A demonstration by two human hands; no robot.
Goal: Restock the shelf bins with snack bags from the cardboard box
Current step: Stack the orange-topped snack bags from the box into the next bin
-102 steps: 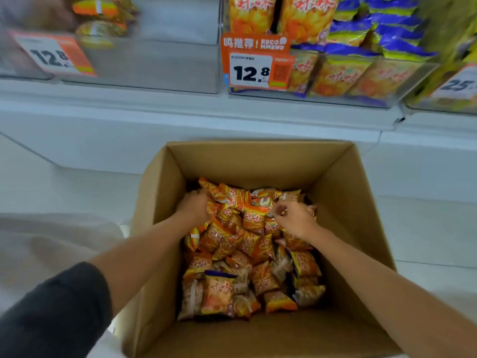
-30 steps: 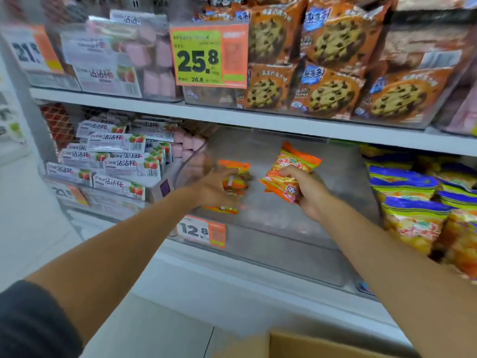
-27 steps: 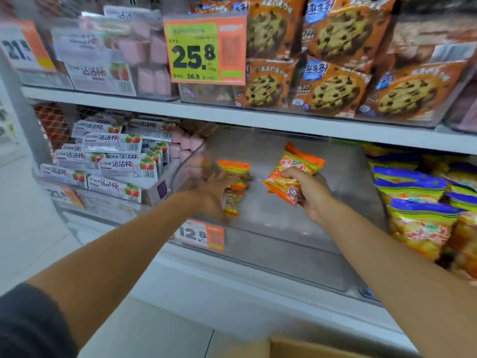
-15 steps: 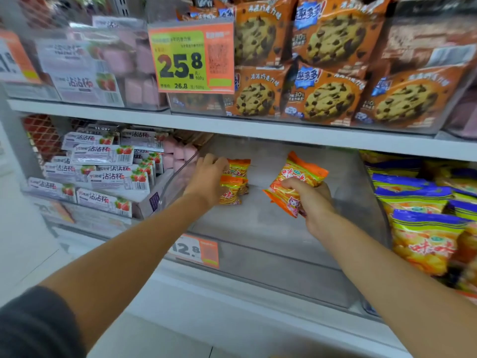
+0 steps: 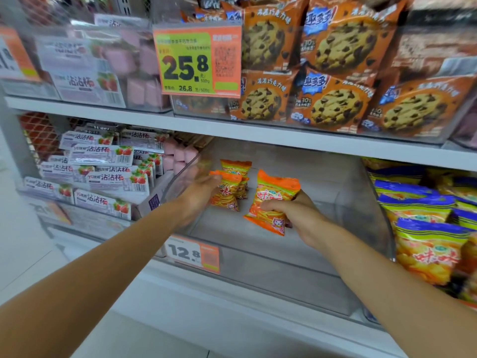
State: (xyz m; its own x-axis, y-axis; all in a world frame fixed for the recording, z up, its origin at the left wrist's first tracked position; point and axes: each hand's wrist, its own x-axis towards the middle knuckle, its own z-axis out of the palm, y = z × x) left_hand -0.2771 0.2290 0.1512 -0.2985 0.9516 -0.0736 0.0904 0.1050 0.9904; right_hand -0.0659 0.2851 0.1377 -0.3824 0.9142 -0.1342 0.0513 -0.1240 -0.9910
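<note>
Both my hands reach into a clear plastic shelf bin (image 5: 361, 192) on the middle shelf. My left hand (image 5: 197, 195) holds a small orange snack bag (image 5: 225, 193) at the bin's left side, with two more orange bags (image 5: 236, 169) just behind it. My right hand (image 5: 294, 210) grips a larger orange snack bag (image 5: 273, 200) from below, upright above the bin floor. The cardboard box is out of view.
An orange 12.8 price tag (image 5: 192, 253) hangs on the bin front. Strawberry cup boxes (image 5: 103, 174) fill the bin to the left, blue-and-yellow chip bags (image 5: 426, 223) the bin to the right. Cookie bags (image 5: 333, 73) and a 25.8 tag (image 5: 197, 63) sit on the shelf above.
Since the box, both hands have carried orange bags up into the clear bin. In the last second the left hand pushed its bags deeper left and the right hand lowered its bag.
</note>
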